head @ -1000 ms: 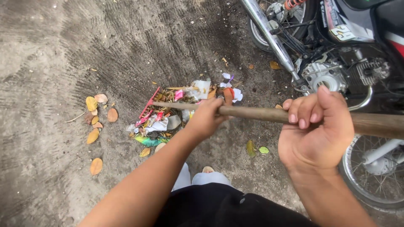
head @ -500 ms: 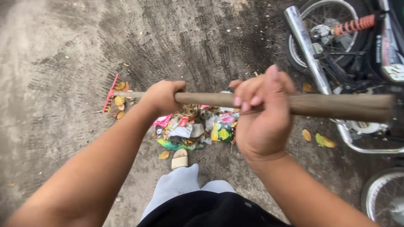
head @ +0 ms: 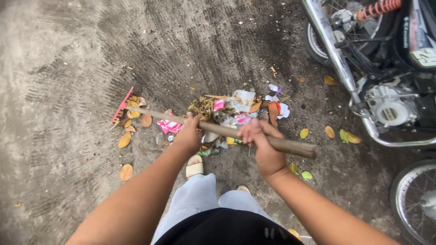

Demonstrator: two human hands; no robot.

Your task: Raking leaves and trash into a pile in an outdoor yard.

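A rake with a long wooden handle [head: 290, 146] and a red head [head: 122, 105] lies across the view, its head resting on the ground at the left. My left hand [head: 188, 136] grips the handle further down, near the middle. My right hand [head: 263, 147] grips it close to the upper end. Under the handle sits a pile of litter [head: 234, 111]: paper scraps, pink wrappers, dry leaves and twigs. Several yellow-brown leaves [head: 131, 122] lie around the rake head.
A parked motorcycle [head: 386, 77] stands at the right, with its chrome exhaust pipe [head: 334, 50] and a wheel [head: 415, 199] close by. Loose leaves [head: 338, 134] lie between it and the pile. The ground is rough concrete with rake marks. My sandalled foot [head: 195, 167] is below the pile.
The rake head has swung left and lower, now past the pile among the leaves. My hands have dropped lower in view and the handle now slopes down toward the right.
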